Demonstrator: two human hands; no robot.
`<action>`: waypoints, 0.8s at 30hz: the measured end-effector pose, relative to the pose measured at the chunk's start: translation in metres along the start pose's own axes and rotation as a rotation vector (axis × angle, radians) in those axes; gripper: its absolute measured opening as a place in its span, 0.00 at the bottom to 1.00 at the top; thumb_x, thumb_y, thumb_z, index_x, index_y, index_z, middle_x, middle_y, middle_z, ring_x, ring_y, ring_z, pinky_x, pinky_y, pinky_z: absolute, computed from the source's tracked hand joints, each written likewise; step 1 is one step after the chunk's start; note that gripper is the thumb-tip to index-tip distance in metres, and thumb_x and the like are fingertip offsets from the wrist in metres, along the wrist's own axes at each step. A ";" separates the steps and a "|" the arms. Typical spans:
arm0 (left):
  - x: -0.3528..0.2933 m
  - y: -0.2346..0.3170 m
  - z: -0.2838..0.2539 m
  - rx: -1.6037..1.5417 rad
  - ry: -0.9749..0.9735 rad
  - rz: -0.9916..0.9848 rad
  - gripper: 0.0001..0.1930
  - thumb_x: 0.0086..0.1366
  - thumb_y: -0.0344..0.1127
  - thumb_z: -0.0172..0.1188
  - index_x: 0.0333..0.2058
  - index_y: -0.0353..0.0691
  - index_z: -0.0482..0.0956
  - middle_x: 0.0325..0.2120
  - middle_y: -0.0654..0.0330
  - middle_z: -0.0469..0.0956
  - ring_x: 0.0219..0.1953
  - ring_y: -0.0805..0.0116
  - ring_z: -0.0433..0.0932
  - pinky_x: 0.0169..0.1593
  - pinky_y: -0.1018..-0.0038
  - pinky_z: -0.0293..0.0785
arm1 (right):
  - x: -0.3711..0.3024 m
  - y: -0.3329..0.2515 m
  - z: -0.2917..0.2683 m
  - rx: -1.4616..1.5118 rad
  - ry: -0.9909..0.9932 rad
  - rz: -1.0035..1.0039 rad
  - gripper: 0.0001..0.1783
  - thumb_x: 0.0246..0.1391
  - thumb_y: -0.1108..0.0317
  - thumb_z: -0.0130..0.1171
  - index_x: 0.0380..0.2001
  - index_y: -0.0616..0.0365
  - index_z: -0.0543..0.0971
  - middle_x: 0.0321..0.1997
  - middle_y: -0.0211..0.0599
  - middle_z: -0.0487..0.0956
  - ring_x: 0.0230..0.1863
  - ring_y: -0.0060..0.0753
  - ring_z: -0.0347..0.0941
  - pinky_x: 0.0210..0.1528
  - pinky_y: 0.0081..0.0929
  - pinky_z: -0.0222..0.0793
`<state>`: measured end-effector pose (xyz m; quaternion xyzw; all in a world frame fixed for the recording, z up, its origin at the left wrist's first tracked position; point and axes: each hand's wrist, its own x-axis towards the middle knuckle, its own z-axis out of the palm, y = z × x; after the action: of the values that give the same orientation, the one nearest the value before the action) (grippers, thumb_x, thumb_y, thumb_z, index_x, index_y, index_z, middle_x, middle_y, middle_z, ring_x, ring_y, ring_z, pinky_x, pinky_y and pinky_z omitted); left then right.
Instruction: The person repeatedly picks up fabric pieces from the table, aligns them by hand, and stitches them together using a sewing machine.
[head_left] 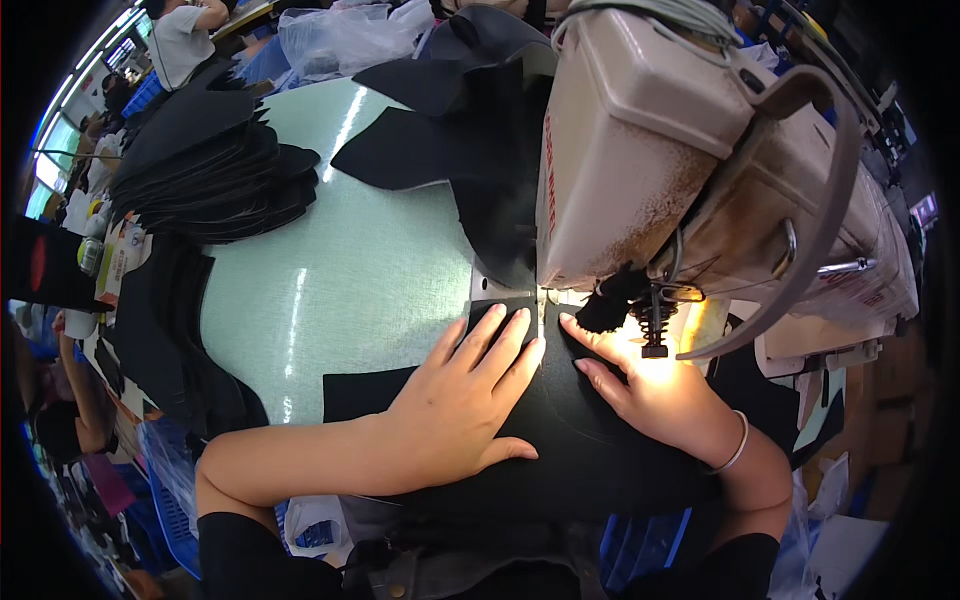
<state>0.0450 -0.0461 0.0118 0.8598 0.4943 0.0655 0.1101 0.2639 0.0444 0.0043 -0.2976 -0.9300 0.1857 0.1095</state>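
Note:
Under the needle area of a beige sewing machine (650,130) lies a black fabric piece (560,440), spread across the near part of the table. My left hand (465,395) rests flat on it, fingers stretched toward the needle and thumb out to the side. To the right of the needle my right hand (650,385) also lies on the fabric, index finger and thumb extended and apart. Bright lamp light washes out part of that hand, and its other fingers are hard to see. Sewn black pieces (470,150) trail behind the needle toward the far side.
A tall stack of black cut pieces (215,165) sits at the far left of the pale green table (330,250). More black pieces (165,330) hang over its left edge. Clear plastic bags (345,40) lie beyond. A blue basket (170,500) stands below at left. Other people (180,45) work nearby.

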 end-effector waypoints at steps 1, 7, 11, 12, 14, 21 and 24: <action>0.001 -0.001 -0.003 -0.008 -0.005 0.002 0.45 0.53 0.61 0.60 0.57 0.28 0.61 0.57 0.41 0.61 0.62 0.46 0.56 0.61 0.53 0.57 | 0.000 -0.001 -0.001 -0.024 -0.001 -0.016 0.24 0.56 0.66 0.57 0.57 0.47 0.71 0.34 0.41 0.79 0.33 0.40 0.74 0.41 0.32 0.70; 0.001 -0.006 -0.006 -0.111 -0.067 0.046 0.47 0.50 0.57 0.64 0.58 0.25 0.59 0.57 0.40 0.59 0.62 0.46 0.57 0.62 0.53 0.56 | -0.005 -0.004 -0.003 -0.034 -0.119 0.039 0.25 0.54 0.68 0.59 0.56 0.51 0.72 0.31 0.40 0.78 0.31 0.38 0.73 0.38 0.33 0.69; 0.001 -0.005 -0.006 -0.151 -0.038 0.012 0.47 0.50 0.56 0.65 0.58 0.25 0.59 0.58 0.38 0.57 0.63 0.44 0.55 0.63 0.52 0.56 | -0.006 -0.004 -0.002 0.015 -0.115 0.068 0.25 0.53 0.69 0.60 0.56 0.52 0.72 0.30 0.40 0.77 0.30 0.38 0.72 0.38 0.32 0.69; 0.000 -0.005 -0.007 -0.134 -0.051 0.000 0.46 0.50 0.55 0.65 0.58 0.25 0.59 0.58 0.38 0.57 0.64 0.44 0.54 0.63 0.52 0.55 | -0.006 -0.004 -0.001 0.034 -0.075 0.042 0.25 0.53 0.69 0.59 0.56 0.52 0.72 0.30 0.40 0.77 0.30 0.38 0.72 0.37 0.32 0.69; 0.000 -0.005 -0.009 -0.117 -0.064 -0.013 0.46 0.50 0.55 0.66 0.58 0.25 0.59 0.58 0.37 0.56 0.64 0.44 0.53 0.63 0.52 0.55 | -0.005 -0.003 -0.001 0.054 -0.036 0.015 0.25 0.53 0.69 0.59 0.56 0.52 0.72 0.30 0.40 0.77 0.30 0.38 0.72 0.37 0.31 0.69; 0.002 -0.009 -0.009 -0.131 -0.087 0.019 0.45 0.50 0.56 0.65 0.59 0.29 0.60 0.58 0.39 0.57 0.64 0.45 0.54 0.63 0.51 0.53 | -0.006 -0.003 -0.001 0.012 -0.081 0.039 0.25 0.53 0.68 0.60 0.56 0.51 0.72 0.28 0.39 0.76 0.30 0.38 0.71 0.37 0.30 0.68; 0.003 -0.011 -0.007 -0.077 -0.068 0.022 0.45 0.51 0.59 0.63 0.59 0.31 0.60 0.59 0.40 0.57 0.64 0.47 0.54 0.64 0.50 0.51 | -0.002 -0.002 -0.004 -0.062 -0.039 -0.031 0.25 0.53 0.67 0.60 0.56 0.51 0.72 0.29 0.37 0.77 0.31 0.37 0.72 0.38 0.28 0.68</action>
<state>0.0361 -0.0375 0.0160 0.8620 0.4780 0.0563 0.1593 0.2654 0.0428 0.0086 -0.2827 -0.9418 0.1609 0.0848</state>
